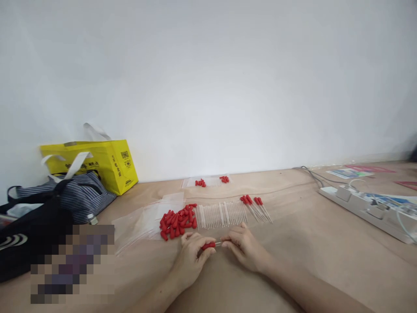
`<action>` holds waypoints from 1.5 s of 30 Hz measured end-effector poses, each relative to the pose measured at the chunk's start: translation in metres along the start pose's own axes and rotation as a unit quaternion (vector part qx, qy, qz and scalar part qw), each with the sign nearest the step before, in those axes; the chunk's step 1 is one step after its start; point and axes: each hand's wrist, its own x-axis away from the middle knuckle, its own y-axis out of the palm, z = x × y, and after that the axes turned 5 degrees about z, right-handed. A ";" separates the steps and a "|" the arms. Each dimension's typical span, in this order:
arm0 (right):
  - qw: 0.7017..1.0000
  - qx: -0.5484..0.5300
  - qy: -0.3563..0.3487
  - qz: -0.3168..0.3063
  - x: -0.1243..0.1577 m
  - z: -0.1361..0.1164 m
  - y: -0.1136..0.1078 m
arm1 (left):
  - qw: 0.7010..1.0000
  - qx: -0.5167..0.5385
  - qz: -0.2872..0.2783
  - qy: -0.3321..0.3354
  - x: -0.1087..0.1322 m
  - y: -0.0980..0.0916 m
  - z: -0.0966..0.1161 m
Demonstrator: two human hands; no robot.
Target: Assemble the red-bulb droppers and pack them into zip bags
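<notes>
Between the fingertips of my left hand [194,254] is a red rubber dropper bulb [209,245]. My right hand [241,244] pinches a clear glass dropper tube [218,244], whose end meets the bulb's mouth; how deep it sits inside is hidden. Just beyond my left hand lies a heap of loose red bulbs [177,221]. A row of clear glass tubes [223,214] lies side by side past both hands. To its right are several droppers with red bulbs on their tubes [256,208].
Flat plastic bags [148,221] lie left of the bulb heap. Another bag with red bulbs and tubes [211,181] rests by the wall. A yellow bag [122,167], a striped bag [87,195] and a black bag [35,243] stand left. A white power strip [368,215] with cables lies right.
</notes>
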 end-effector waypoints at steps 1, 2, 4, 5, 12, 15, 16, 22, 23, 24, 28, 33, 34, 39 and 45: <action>1.000 -0.002 0.004 -0.003 0.000 0.003 -0.002 | 1.000 -0.006 0.004 -0.001 0.000 -0.001 -0.002; 1.000 -0.004 0.005 -0.006 0.001 0.006 -0.004 | 1.000 -0.011 0.007 0.000 0.000 -0.002 -0.004; 1.000 -0.005 0.001 -0.013 0.003 0.010 -0.008 | 1.000 -0.020 0.010 0.005 0.001 -0.004 -0.007; 1.000 -0.001 -0.006 -0.015 0.004 0.011 -0.009 | 1.000 -0.024 0.010 0.008 0.001 -0.004 -0.008; 0.990 0.130 -0.055 -0.016 0.006 0.011 -0.013 | 0.998 -0.053 0.022 0.014 0.001 -0.005 -0.007; 0.983 0.174 -0.062 -0.014 0.005 0.008 -0.010 | 0.996 -0.073 0.042 0.025 0.001 -0.006 -0.005; 0.982 0.178 -0.063 -0.013 0.005 0.007 -0.009 | 0.995 -0.080 0.048 0.031 0.001 -0.006 -0.004; 0.986 0.156 -0.057 0.000 0.007 0.000 -0.001 | 0.995 -0.084 0.045 0.025 0.000 -0.006 -0.004; 0.987 0.151 -0.050 0.005 0.006 0.001 -0.002 | 0.995 -0.080 0.053 0.013 0.000 -0.006 -0.006; 0.988 0.147 -0.039 0.013 0.005 0.004 -0.004 | 0.995 -0.076 0.066 -0.003 0.000 -0.005 -0.008; 0.978 0.148 0.100 0.104 -0.003 0.030 -0.022 | 0.988 -0.084 0.115 -0.066 -0.002 -0.004 -0.016; 0.898 0.162 0.370 0.173 -0.007 0.074 -0.051 | 0.975 -0.135 0.134 -0.116 -0.005 -0.009 -0.019; 0.891 0.168 0.385 0.171 -0.006 0.079 -0.054 | 0.973 -0.143 0.135 -0.122 -0.006 -0.010 -0.019; 0.871 0.193 0.435 0.124 -0.007 0.090 -0.055 | 0.970 -0.164 0.133 -0.124 -0.008 -0.011 -0.021; 0.853 0.215 0.469 0.085 -0.007 0.093 -0.054 | 0.969 -0.174 0.125 -0.125 -0.009 -0.010 -0.021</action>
